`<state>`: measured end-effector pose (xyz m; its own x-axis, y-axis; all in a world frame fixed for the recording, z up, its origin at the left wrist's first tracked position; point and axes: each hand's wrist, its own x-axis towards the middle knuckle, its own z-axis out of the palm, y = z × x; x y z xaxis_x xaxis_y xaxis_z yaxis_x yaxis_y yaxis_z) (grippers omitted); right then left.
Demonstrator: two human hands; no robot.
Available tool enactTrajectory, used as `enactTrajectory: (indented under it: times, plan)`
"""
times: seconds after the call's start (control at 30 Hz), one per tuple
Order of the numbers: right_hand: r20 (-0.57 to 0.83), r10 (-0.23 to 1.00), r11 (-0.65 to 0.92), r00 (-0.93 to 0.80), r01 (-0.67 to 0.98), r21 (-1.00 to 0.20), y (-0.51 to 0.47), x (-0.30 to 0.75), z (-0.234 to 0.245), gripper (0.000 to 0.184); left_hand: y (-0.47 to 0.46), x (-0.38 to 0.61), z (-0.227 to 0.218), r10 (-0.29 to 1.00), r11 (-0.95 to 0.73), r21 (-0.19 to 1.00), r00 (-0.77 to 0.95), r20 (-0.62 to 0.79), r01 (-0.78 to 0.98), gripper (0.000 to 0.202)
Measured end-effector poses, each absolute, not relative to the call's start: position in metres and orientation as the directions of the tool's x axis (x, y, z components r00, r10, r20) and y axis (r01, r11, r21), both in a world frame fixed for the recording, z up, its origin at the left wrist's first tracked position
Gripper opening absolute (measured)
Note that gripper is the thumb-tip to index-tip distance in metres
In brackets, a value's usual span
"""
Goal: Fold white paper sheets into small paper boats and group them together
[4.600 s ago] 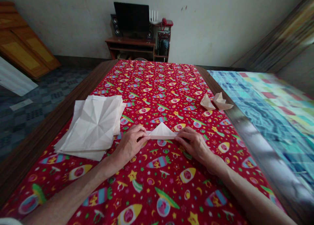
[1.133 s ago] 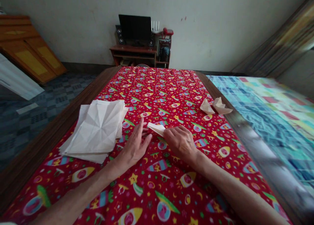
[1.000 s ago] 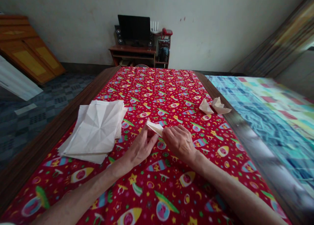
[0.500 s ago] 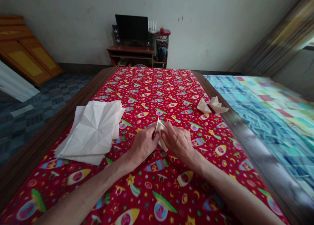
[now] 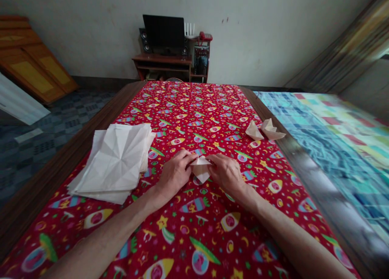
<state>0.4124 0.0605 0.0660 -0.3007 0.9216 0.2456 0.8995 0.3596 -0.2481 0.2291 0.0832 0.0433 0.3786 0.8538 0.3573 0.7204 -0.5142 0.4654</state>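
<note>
A small piece of folded white paper is at the middle of the red patterned cloth, its lower end pointing toward me. My left hand pinches its left corner between thumb and fingers. On the opposite side my right hand grips the right corner the same way. To the left lies a stack of creased white paper sheets, the top one marked with folds radiating from its centre. Two folded paper shapes, one smaller and one with several points, sit near the right edge.
The red cloth covers a table with dark wooden edges. A bed with a blue checked cover adjoins on the right. Beyond the far end stand a desk with a monitor, and a wooden cabinet at left.
The folded paper has turned from a narrow upright view to a wider, flatter one. My hands have moved slightly apart to its two side corners.
</note>
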Motion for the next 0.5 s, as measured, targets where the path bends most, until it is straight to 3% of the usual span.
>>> enactTrajectory:
  times: [0.23, 0.5]
  plan:
    - [0.206, 0.883, 0.438, -0.422, 0.898, -0.042, 0.055, 0.42, 0.058, 0.02, 0.083, 0.228, 0.038, 0.673, -0.737, 0.309, 0.608, 0.422, 0.601, 0.034]
    - [0.177, 0.874, 0.454, -0.452, 0.89, 0.032, 0.052, 0.425, 0.058, 0.021, 0.083, 0.232, 0.049, 0.669, -0.742, 0.194, 0.697, 0.257, 0.641, 0.047]
